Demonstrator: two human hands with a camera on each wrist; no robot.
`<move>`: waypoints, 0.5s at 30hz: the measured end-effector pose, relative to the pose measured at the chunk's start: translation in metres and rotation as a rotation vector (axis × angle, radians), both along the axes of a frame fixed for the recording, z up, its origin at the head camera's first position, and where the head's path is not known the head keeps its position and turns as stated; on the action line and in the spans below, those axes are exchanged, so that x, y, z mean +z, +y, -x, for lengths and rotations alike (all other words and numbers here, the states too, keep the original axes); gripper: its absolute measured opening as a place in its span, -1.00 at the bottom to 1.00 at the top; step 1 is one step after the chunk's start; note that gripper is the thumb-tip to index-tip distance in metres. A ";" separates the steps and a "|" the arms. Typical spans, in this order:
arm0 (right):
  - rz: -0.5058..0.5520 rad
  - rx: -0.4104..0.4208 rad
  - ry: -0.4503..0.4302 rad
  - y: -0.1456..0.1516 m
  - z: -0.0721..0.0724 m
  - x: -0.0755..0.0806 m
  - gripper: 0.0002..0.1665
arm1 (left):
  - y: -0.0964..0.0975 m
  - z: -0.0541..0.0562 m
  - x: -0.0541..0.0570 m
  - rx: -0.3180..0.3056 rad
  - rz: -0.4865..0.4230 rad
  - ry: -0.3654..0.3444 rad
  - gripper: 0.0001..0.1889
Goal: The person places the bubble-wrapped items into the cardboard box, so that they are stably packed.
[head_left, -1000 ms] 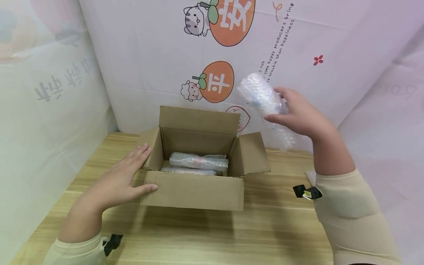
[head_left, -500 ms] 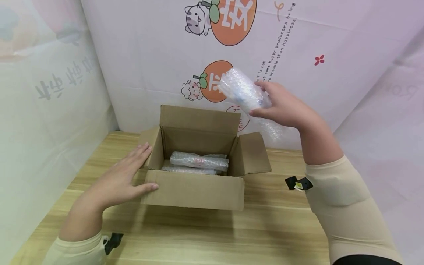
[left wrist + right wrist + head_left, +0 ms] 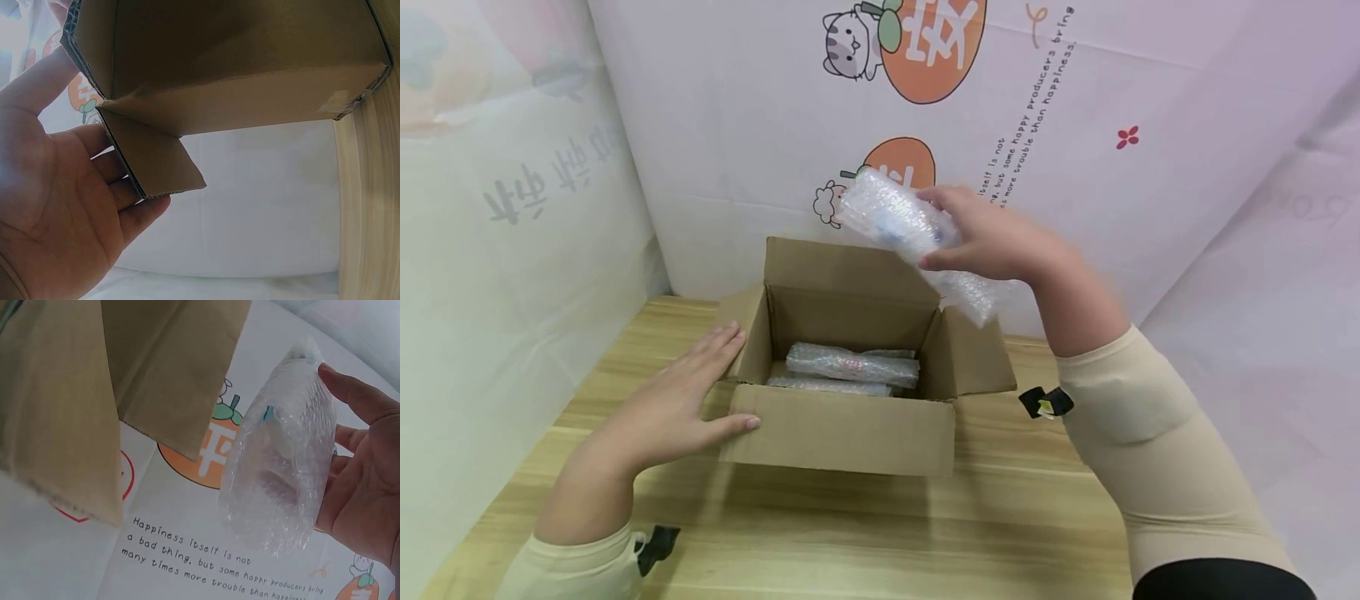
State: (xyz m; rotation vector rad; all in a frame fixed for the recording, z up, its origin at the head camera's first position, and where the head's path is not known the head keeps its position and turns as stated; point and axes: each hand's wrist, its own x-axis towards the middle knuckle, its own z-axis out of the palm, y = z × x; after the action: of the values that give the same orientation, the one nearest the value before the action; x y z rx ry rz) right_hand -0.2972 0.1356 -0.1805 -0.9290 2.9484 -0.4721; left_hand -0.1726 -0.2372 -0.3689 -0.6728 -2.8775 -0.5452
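My right hand point(image 3: 981, 233) grips a bubble-wrapped bundle point(image 3: 898, 218) above the back right of an open cardboard box point(image 3: 842, 429). In the right wrist view, thumb and fingers hold the bundle point(image 3: 281, 456) from one side, and a bit of blue shows through the wrap. My left hand point(image 3: 677, 400) rests against the box's left flap with its fingers straight and thumb by the front flap. The left wrist view shows that hand point(image 3: 69, 187) with its fingers behind the flap point(image 3: 153, 156). Inside the box lie bubble-wrapped rolls point(image 3: 850, 364), one with red print.
The box stands on a wooden table point(image 3: 820, 533), its flaps spread outward. Close behind it hangs a white printed backdrop point(image 3: 722, 125). White sheets point(image 3: 1262, 250) also close off the left and right sides.
My right hand has carried the bubble-wrapped bundle leftward, from right of the box to over its back right part. The left hand and the box have stayed in place.
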 end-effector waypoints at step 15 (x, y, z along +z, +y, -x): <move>-0.107 0.131 -0.059 -0.048 0.012 -0.018 0.04 | 0.000 0.002 0.001 0.001 0.000 -0.010 0.10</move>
State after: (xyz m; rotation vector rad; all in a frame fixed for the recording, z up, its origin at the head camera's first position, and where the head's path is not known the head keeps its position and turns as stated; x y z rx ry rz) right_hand -0.3090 0.0877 -0.1981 -1.0674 2.8059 -0.3276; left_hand -0.1744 -0.2374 -0.3679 -0.6706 -2.8864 -0.5504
